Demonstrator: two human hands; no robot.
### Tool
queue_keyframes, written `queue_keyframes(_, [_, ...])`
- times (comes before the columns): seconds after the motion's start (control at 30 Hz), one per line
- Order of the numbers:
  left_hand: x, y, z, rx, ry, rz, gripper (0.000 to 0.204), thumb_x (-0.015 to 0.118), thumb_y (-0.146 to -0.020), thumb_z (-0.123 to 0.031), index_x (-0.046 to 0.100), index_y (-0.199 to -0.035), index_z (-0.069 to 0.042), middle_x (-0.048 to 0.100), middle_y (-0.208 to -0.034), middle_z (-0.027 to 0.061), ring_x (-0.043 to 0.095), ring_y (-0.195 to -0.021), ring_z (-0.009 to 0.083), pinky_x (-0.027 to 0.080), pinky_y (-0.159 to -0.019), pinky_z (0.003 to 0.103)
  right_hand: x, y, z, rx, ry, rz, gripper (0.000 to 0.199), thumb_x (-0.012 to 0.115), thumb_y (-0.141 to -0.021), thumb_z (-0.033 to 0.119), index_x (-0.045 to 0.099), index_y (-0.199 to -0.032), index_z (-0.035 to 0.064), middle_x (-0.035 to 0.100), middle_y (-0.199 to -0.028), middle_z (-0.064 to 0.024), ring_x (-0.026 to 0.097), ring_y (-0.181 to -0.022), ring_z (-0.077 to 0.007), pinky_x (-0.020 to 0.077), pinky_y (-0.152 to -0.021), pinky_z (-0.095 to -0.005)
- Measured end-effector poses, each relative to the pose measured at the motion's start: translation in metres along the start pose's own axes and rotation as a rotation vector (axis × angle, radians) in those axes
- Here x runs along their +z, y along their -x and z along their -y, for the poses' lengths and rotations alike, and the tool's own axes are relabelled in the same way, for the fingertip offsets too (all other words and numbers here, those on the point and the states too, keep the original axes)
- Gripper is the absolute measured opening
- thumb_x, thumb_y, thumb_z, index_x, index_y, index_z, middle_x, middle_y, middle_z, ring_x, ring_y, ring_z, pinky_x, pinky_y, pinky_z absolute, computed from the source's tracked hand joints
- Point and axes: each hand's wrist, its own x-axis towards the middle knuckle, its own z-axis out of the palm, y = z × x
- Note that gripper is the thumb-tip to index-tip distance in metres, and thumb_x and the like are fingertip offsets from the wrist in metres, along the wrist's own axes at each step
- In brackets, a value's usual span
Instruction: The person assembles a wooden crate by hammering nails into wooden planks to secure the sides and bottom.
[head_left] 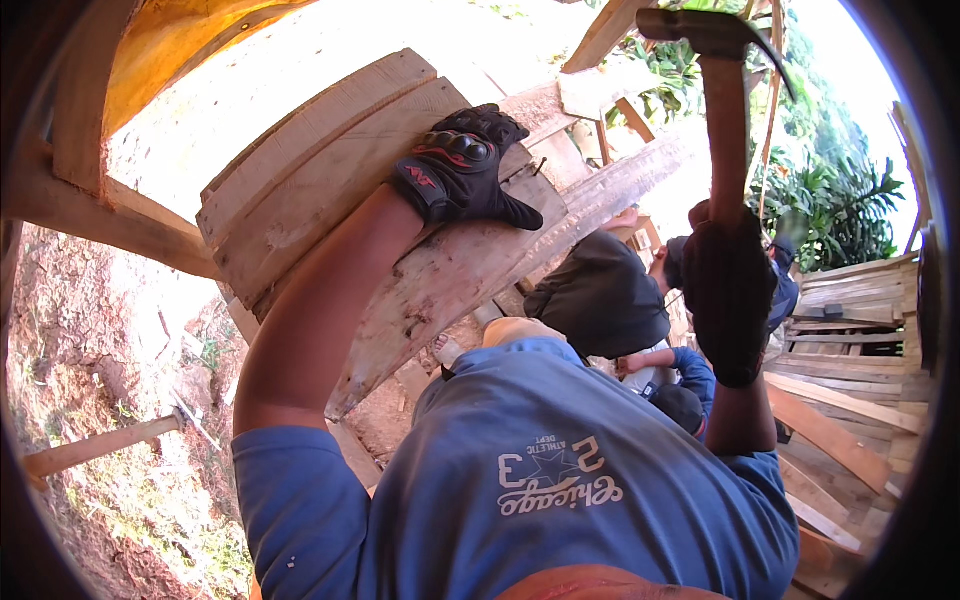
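Clamping hammer (725, 110) handle, right hand (728, 290) grip closed; left hand (462, 165) (gloved) spread flat on plank (330, 190).

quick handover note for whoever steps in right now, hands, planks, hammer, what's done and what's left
Left hand: gloved, pressed flat on the stacked wooden planks, steadying them.
Right hand: gloved, gripping the hammer, raised high with its head up.
A nail sticks up from the wood just right of the left hand.
Done: planks held in place.
Left: the nail is not yet driven flush.
Other people crouch below; mind them.
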Motion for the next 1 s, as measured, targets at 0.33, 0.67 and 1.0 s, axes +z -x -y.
queue_keyframes(0.33, [-0.009,0.008,0.005,-0.001,0.024,0.091,0.131,0.082,-0.067,-0.077,0.034,-0.162,-0.001,0.034,-0.168,0.0221,0.027,-0.158,0.0367,0.026,-0.130,0.043,0.002,0.003,0.007,-0.237,0.116,-0.303,0.020,0.061,-0.107,0.017,0.065,-0.119,0.0020,0.071,-0.092,-0.0148,0.069,-0.074,-0.0269,0.0524,-0.065,-0.0389])
queue_keyframes(0.67, [-0.025,0.018,0.012,0.023,-0.053,0.251,0.150,0.086,-0.061,-0.078,0.017,-0.166,0.005,0.021,-0.173,0.0247,0.018,-0.162,0.0371,0.019,-0.132,0.040,0.010,0.020,0.021,-0.117,0.219,-0.098,0.015,0.063,-0.103,0.010,0.064,-0.116,0.0032,0.068,-0.099,-0.0146,0.070,-0.089,-0.0313,0.0536,-0.076,-0.0425])
queue_keyframes(1.0, [-0.021,0.021,0.011,0.019,-0.068,0.250,0.150,0.085,-0.061,-0.079,0.017,-0.165,0.006,0.021,-0.172,0.0263,0.018,-0.162,0.0374,0.019,-0.132,0.040,-0.008,0.010,0.016,-0.220,-0.061,-0.114,0.015,0.059,-0.108,0.018,0.065,-0.109,0.0048,0.069,-0.089,-0.0141,0.071,-0.075,-0.0264,0.0527,-0.062,-0.0380])
